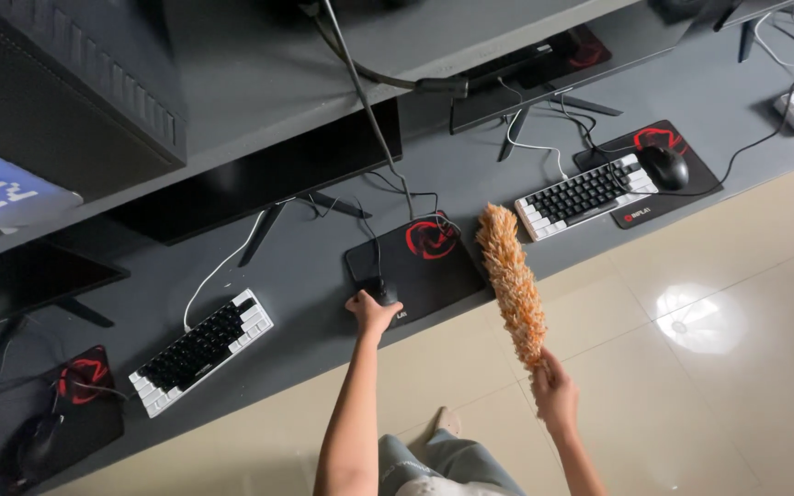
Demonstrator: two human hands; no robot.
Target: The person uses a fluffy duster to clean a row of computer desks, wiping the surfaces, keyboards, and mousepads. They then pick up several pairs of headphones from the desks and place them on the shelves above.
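My left hand [370, 311] rests on a black computer mouse [384, 292] that sits on a black mouse pad with a red emblem [426, 266], at the front of the grey desk [305, 276]. My right hand [554, 390] grips the handle end of a fluffy orange duster [511, 280]. The duster points up and away from me, its tip over the desk edge just right of the mouse pad.
A black-and-white keyboard [200, 350] lies left of the pad and another [583, 195] to the right, beside a second mouse [665, 167] on its pad. Monitors [259, 184] stand along the back. Cables run across the desk. Beige tiled floor [691, 367] lies below.
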